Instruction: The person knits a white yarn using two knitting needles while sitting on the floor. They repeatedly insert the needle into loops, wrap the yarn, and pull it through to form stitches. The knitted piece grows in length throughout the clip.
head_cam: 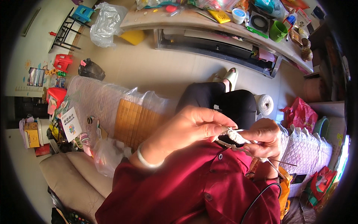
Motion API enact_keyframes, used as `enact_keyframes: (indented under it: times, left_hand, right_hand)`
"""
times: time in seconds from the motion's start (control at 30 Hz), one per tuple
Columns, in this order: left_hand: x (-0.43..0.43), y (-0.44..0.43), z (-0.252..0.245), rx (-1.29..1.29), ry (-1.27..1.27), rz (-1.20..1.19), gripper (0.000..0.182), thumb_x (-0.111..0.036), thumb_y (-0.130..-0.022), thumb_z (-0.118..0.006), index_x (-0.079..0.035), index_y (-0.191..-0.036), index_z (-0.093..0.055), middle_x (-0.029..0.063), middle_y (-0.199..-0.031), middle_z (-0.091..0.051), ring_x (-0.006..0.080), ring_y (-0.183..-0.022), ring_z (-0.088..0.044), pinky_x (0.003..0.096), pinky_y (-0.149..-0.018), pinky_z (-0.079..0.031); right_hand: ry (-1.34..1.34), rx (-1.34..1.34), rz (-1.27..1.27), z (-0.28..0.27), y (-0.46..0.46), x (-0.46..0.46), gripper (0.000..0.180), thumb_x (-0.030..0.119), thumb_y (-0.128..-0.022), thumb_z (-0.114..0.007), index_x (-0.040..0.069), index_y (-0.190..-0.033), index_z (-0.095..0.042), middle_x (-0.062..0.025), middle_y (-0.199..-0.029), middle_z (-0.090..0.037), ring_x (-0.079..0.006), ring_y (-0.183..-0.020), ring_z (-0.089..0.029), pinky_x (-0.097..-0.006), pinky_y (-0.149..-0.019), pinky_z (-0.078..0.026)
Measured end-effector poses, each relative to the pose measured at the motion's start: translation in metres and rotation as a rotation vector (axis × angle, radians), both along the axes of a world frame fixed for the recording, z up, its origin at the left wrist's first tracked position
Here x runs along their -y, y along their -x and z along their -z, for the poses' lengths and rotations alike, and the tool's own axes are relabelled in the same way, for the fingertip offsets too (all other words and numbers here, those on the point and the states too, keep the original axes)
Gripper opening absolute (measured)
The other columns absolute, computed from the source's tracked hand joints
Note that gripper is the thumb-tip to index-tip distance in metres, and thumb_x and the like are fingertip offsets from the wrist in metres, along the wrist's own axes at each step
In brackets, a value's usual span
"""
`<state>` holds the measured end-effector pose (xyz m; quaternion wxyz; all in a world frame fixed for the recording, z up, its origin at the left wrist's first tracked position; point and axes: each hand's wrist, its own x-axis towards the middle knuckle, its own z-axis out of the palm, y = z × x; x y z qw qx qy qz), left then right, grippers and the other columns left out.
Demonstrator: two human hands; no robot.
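Above my lap, a small piece of white knitting (236,137) is stretched between my two hands. My left hand (200,123), with a pale bangle at the wrist, pinches its left edge between thumb and fingers. The right side of the piece is gripped by my right hand (264,137). Thin knitting needles (284,162) stick out below the right hand; their other ends are hidden by the fingers and the work. A cone of white yarn (264,104) stands beyond my right hand, beside my dark-trousered leg.
A long low table (179,21) bears a green cup (277,31), a white tub (238,15) and many packets. To the left, a bamboo mat (137,120) lies on the plastic-covered seat. At right are a red bag (300,114) and a quilted cover (304,151).
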<state>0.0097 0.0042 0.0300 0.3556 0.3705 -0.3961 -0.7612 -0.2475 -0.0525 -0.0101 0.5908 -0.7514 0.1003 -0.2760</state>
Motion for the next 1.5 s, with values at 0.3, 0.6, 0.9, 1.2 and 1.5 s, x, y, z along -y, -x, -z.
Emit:
enact_keyframes:
  times: [0.3,0.6,0.9,1.2,1.5]
  left_hand:
    - [-0.005,0.007,-0.002,-0.053,-0.023,-0.177,0.013,-0.009,-0.091,-0.068,-0.002,-0.102,-0.072,0.0018,-0.086,-0.068,0.007,-0.072,-0.057,0.0202,-0.065,-0.044]
    - [0.001,0.001,0.002,0.029,0.031,-0.154,0.01,-0.006,-0.089,-0.069,-0.002,-0.097,-0.073,0.0022,-0.085,-0.067,0.0081,-0.071,-0.055,0.0208,-0.065,-0.043]
    - [-0.002,0.002,-0.005,0.102,0.043,-0.206,0.014,0.001,-0.086,-0.066,0.0,-0.098,-0.073,-0.0012,-0.078,-0.061,0.005,-0.069,-0.05,0.0196,-0.063,-0.038]
    - [-0.002,0.001,-0.003,0.216,0.166,-0.216,0.014,0.003,-0.085,-0.068,0.002,-0.098,-0.074,0.0021,-0.078,-0.066,0.0053,-0.071,-0.055,0.0202,-0.064,-0.042]
    - [-0.002,-0.002,-0.005,0.292,0.172,-0.186,0.012,0.004,-0.085,-0.069,0.003,-0.096,-0.073,0.0032,-0.078,-0.067,0.0063,-0.07,-0.056,0.0207,-0.064,-0.044]
  right_hand:
    - [-0.138,0.249,0.131,0.02,-0.019,-0.012,0.039,-0.009,-0.071,-0.07,-0.009,-0.11,-0.069,-0.006,-0.056,-0.058,-0.0112,-0.042,-0.049,-0.0288,-0.043,-0.033]
    - [-0.149,0.247,0.117,0.021,-0.02,-0.01,0.04,-0.009,-0.072,-0.069,-0.008,-0.112,-0.069,-0.0047,-0.053,-0.054,-0.0104,-0.041,-0.047,-0.0291,-0.043,-0.032]
    - [-0.127,0.217,0.12,0.013,-0.021,-0.007,0.039,-0.01,-0.074,-0.067,-0.008,-0.113,-0.068,-0.0082,-0.059,-0.061,-0.0118,-0.045,-0.053,-0.0284,-0.045,-0.037]
    - [-0.074,0.169,0.169,0.011,-0.02,-0.011,0.038,-0.008,-0.073,-0.068,-0.008,-0.111,-0.069,-0.0122,-0.065,-0.066,-0.0154,-0.046,-0.057,-0.0297,-0.046,-0.041]
    - [0.001,0.103,0.174,0.001,-0.018,-0.012,0.036,-0.006,-0.075,-0.067,-0.01,-0.11,-0.069,-0.016,-0.069,-0.069,-0.0212,-0.055,-0.067,-0.0299,-0.052,-0.048]
